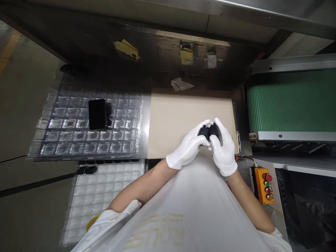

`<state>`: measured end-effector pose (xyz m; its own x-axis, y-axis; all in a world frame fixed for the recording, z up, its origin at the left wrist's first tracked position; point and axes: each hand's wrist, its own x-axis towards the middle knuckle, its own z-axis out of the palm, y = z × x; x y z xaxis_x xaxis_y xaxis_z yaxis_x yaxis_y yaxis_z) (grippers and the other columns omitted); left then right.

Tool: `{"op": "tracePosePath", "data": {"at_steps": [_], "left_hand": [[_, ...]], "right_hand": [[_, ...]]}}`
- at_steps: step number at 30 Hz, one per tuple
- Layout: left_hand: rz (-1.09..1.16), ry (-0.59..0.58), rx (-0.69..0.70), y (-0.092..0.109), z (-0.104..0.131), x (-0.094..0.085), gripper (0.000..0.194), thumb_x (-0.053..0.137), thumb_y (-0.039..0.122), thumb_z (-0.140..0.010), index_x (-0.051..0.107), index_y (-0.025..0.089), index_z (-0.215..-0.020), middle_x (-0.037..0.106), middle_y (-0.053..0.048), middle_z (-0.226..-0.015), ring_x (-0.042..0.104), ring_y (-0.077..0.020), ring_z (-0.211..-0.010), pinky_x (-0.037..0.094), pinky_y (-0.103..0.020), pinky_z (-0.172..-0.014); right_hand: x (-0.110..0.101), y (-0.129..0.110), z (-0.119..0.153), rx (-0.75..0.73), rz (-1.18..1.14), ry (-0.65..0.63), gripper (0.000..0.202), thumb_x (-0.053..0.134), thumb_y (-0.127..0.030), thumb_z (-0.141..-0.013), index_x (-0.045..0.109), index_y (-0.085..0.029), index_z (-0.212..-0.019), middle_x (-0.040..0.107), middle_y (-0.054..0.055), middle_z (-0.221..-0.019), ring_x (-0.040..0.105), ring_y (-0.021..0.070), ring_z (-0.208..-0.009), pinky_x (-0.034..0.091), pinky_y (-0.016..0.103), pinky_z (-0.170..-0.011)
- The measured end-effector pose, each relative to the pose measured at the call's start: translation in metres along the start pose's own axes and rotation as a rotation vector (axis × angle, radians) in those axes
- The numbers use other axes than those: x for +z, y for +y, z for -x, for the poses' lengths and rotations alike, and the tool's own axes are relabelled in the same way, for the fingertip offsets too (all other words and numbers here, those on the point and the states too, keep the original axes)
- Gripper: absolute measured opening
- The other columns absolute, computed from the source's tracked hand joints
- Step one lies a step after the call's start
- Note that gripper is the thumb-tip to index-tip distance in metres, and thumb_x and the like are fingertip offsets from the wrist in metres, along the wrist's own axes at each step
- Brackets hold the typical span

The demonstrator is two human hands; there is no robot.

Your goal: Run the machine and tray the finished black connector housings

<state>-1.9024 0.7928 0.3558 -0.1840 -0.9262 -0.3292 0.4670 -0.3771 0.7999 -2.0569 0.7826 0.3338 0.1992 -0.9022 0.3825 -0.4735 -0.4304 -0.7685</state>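
Both my hands wear white gloves and meet close in front of my body, over the near right part of the beige board (pixel 173 119). My left hand (pixel 191 146) is closed on a small black part (pixel 204 131). Closed on a second small black part (pixel 214 130) is my right hand (pixel 224 147). The two black pieces sit side by side between my fingers and seem to touch. Their exact kind cannot be made out, and my fingers and thumbs hide some of their surfaces.
On the left lie clear plastic compartment trays (pixel 89 134) with a black rectangular object (pixel 97 114) on top. Below is a white compartment tray (pixel 105 199) holding several black parts. A green conveyor belt (pixel 291 101) and an orange button box (pixel 264 185) stand right. A crumpled white cloth (pixel 181 84) lies behind.
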Motion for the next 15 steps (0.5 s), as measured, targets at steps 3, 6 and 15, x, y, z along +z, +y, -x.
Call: {"op": "tracePosePath", "data": {"at_steps": [3, 6, 15], "left_hand": [[-0.030, -0.070, 0.006, -0.001, 0.008, -0.010, 0.061, 0.070, 0.029, -0.085, 0.063, 0.024, -0.145, 0.066, -0.010, -0.143, 0.069, -0.0281, -0.110, 0.061, -0.043, -0.092], [-0.234, -0.057, 0.256, 0.009, 0.021, -0.014, 0.049, 0.075, 0.032, -0.091, 0.070, 0.027, -0.139, 0.066, -0.008, -0.145, 0.062, -0.0310, -0.130, 0.053, -0.046, -0.112], [0.010, -0.086, 0.349, 0.018, 0.028, -0.002, 0.070, 0.090, 0.033, -0.081, 0.061, 0.033, -0.145, 0.070, -0.007, -0.132, 0.068, -0.0282, -0.120, 0.057, -0.045, -0.108]], "right_hand": [[-0.010, -0.006, 0.000, 0.148, -0.129, 0.056, 0.045, 0.071, -0.024, -0.093, 0.068, -0.025, -0.138, 0.075, 0.008, -0.133, 0.074, 0.0244, -0.119, 0.063, 0.041, -0.105], [-0.027, -0.027, -0.007, 0.134, -0.187, 0.132, 0.055, 0.083, -0.019, -0.082, 0.070, -0.026, -0.135, 0.076, 0.008, -0.129, 0.075, 0.0258, -0.116, 0.064, 0.043, -0.104], [-0.031, -0.055, -0.010, 0.091, -0.312, 0.122, 0.066, 0.085, -0.015, -0.079, 0.064, -0.029, -0.140, 0.077, 0.004, -0.118, 0.075, 0.0230, -0.109, 0.066, 0.039, -0.095]]}}
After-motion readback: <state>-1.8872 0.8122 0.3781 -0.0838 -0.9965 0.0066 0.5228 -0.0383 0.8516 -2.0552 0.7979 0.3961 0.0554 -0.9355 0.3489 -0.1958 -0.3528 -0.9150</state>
